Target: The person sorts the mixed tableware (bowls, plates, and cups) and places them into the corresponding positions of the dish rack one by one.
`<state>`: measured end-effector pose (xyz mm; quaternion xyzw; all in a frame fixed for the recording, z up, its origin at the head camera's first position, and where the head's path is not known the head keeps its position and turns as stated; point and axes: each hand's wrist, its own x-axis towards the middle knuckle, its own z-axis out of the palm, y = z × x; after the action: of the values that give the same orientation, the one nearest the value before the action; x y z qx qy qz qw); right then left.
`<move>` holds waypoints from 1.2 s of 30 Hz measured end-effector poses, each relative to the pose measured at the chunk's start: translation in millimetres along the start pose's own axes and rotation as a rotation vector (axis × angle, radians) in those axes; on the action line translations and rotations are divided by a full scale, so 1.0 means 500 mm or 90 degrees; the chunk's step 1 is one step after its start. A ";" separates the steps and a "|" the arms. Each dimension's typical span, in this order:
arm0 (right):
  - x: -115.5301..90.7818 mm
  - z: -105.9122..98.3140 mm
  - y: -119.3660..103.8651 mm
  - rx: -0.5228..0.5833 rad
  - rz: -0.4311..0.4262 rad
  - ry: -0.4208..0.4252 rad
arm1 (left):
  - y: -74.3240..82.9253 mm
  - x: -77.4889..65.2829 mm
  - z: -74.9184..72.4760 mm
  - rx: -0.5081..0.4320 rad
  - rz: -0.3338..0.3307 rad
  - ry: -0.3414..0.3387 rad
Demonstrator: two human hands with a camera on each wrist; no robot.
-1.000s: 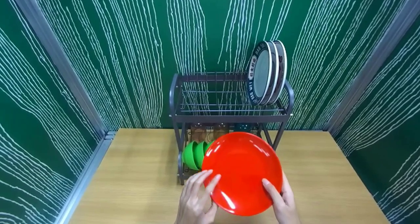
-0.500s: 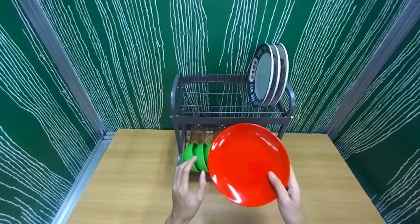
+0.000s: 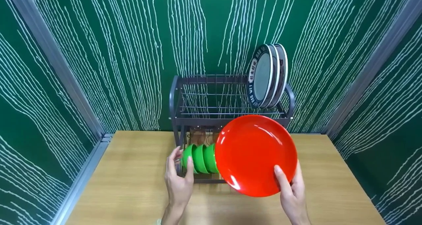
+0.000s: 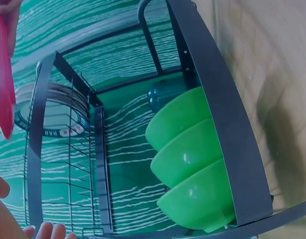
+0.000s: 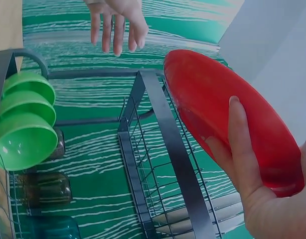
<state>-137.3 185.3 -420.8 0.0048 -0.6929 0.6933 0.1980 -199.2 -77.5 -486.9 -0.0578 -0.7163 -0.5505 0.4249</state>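
Note:
My right hand [image 3: 293, 195] holds a round red plate [image 3: 252, 152] by its lower right edge, thumb across the upper face and fingers behind. The plate is raised in front of the dish rack [image 3: 227, 121] and covers part of its lower shelf in the head view. My left hand [image 3: 179, 187] holds nothing; its fingers are loosely bent and spread from the thumb, beside the leftmost of several nested green bowls [image 3: 201, 159]. In the right wrist view the plate [image 5: 218, 104] tilts edge-on between thumb and fingers, with my left hand [image 5: 120, 20] hanging apart from it.
Patterned plates [image 3: 262, 76] stand upright at the right end of the rack's top tier. Behind the bowls are a brown glass cup [image 5: 48, 189] and a teal one [image 5: 51, 226]. The wooden table [image 3: 132, 178] meets green walls with white lines on three sides.
My left hand has let go of the red plate and moved left toward the bowls. My right hand has carried the plate up and slightly right, uncovering more of the bowls.

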 end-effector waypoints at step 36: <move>0.042 0.013 -0.033 0.009 -0.192 0.097 | -0.119 0.075 0.046 -0.042 -0.156 -0.071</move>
<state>-153.8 184.2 -399.0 0.0576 -0.6624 0.6592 0.3513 -268.3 -95.6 -506.2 -0.0143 -0.7221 -0.6173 0.3121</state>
